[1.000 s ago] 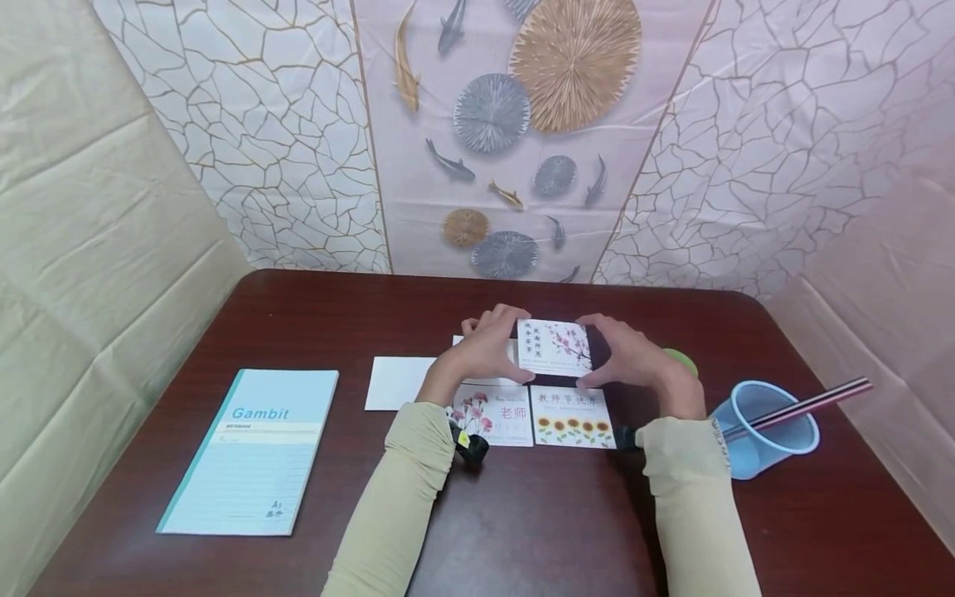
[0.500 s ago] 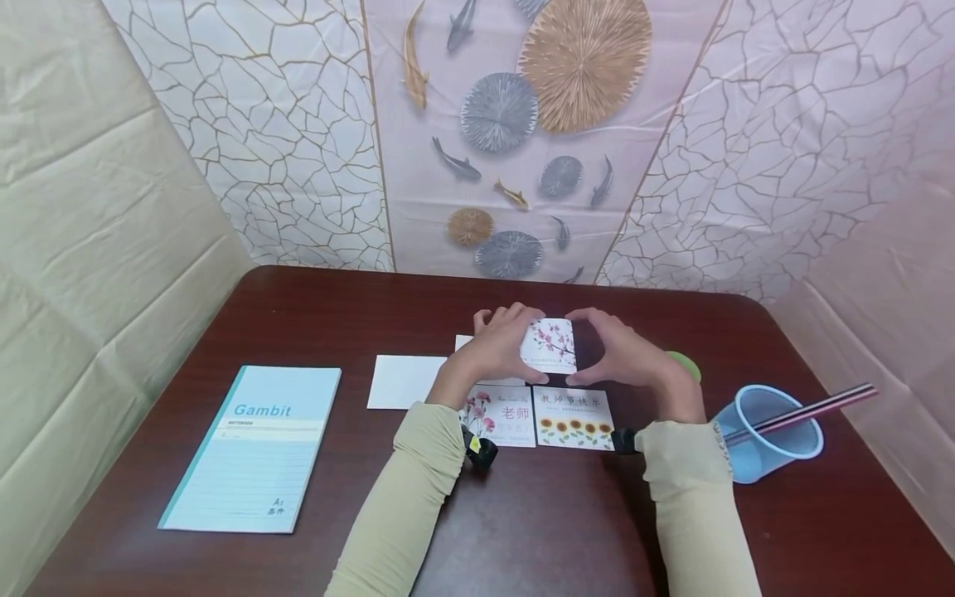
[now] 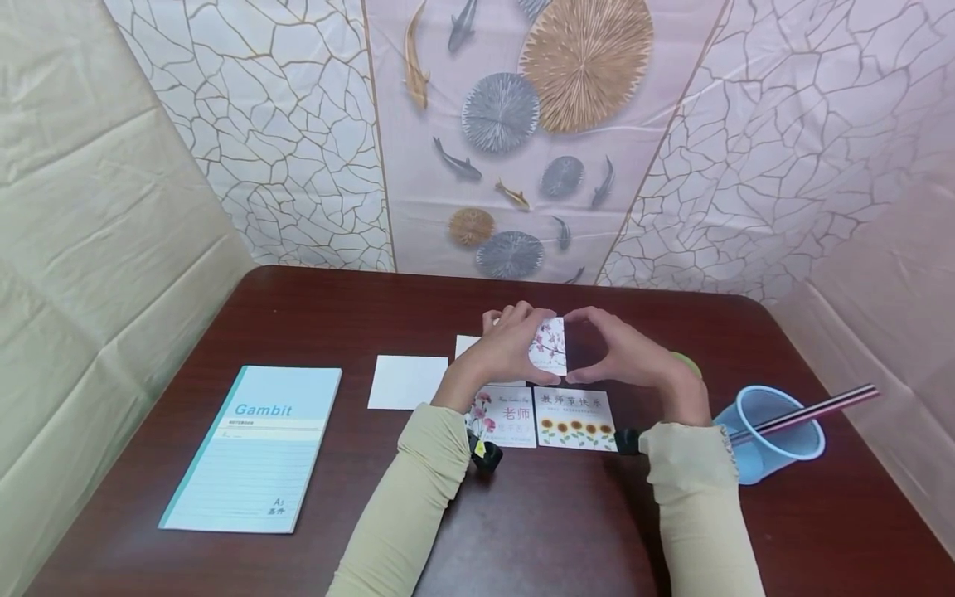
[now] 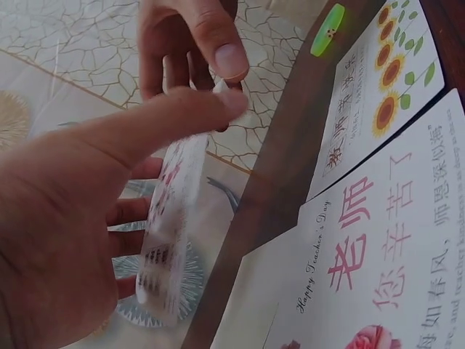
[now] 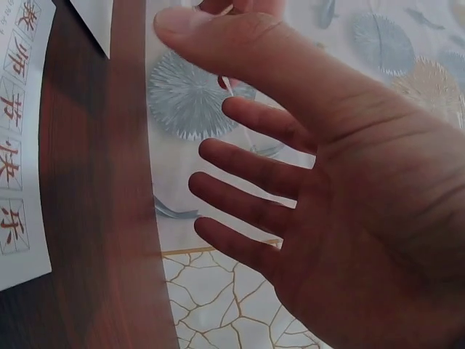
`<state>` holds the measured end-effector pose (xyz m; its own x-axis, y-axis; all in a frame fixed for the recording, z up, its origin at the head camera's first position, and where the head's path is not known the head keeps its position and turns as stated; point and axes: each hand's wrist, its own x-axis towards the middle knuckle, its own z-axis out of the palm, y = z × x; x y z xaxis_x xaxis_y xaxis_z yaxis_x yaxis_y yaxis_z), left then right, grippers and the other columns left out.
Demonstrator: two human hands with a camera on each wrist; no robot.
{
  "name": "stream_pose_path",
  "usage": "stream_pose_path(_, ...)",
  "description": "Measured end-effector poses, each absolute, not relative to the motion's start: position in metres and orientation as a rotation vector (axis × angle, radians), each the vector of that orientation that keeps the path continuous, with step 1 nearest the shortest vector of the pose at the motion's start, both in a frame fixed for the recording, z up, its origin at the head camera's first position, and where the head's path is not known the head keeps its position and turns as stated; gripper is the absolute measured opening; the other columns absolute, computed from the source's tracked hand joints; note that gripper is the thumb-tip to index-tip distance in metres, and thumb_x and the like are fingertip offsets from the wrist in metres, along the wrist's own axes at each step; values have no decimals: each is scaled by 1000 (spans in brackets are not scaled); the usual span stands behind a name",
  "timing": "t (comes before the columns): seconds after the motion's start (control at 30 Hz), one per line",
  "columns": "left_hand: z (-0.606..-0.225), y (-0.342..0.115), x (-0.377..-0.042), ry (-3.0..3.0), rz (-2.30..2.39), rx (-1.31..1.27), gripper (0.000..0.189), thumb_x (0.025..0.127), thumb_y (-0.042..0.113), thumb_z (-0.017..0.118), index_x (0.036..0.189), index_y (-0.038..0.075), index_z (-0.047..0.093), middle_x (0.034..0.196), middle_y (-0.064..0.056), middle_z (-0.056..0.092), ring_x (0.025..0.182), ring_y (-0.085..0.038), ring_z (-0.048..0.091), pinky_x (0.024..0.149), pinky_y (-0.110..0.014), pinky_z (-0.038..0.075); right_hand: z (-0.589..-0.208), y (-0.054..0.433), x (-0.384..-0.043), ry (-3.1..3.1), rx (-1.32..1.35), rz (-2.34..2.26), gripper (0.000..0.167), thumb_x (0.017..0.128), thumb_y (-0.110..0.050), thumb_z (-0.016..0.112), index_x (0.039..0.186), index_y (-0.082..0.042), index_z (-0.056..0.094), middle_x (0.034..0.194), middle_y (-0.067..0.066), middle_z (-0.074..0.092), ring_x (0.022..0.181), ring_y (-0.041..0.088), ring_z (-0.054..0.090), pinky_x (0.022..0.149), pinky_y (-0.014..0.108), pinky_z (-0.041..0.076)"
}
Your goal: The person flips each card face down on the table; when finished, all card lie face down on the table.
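A white card with pink blossom [image 3: 548, 347] stands out between both hands, over the far middle of the table. My left hand [image 3: 515, 344] grips it between thumb and fingers, covering its left part; in the left wrist view the blossom card [image 4: 171, 225] shows narrow and blurred. My right hand [image 3: 642, 365] has its thumb and forefinger tips at the card's right edge. In the right wrist view the fingers [image 5: 243, 203] of that hand are spread and extended. Nearer lie a carnation card [image 3: 515, 414] and a sunflower card [image 3: 574, 419], side by side.
A blank white card [image 3: 406, 381] lies left of the hands, and another white card [image 3: 466, 344] is partly hidden behind the left hand. A notebook [image 3: 254, 448] lies farther left. Right are a light blue cup [image 3: 779, 448] with pens [image 3: 813, 412] and a green object [image 3: 688, 362].
My left hand has slid right across the blossom card, and the right fingertips have shifted left. The hands are closer together, and less of the card shows between them.
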<state>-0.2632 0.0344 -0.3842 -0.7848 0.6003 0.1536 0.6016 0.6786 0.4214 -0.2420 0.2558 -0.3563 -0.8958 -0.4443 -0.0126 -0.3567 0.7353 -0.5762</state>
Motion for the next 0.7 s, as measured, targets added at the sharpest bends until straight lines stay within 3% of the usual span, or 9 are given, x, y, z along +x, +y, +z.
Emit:
stream_pose_path(0.37,-385,36,-268,-2702,-884,-1005,98,67,55,84,147,20,40,132,1,39,114,-15,35,90,-40,27,-360,252,-244,2743,-652,-890,94,69,-30,91,144,-6,39,142,15,46,130,31,41,108,52,30)
stream_pose_path(0.6,-379,30,-270,-2474,-1464,-1128,91,75,34,83,149,26,31,145,1,39,131,-12,36,106,-49,24,-366,251,-246,2723,-609,-880,94,71,-26,90,146,-8,36,141,14,48,129,30,44,108,51,31)
stream_pose_path(0.7,-379,26,-272,-2383,-1704,-1217,89,78,24,83,148,23,28,147,-3,40,136,-16,37,110,-46,26,-368,255,-247,2755,-595,-896,98,71,-24,90,148,-7,32,142,15,45,130,32,43,107,53,31)
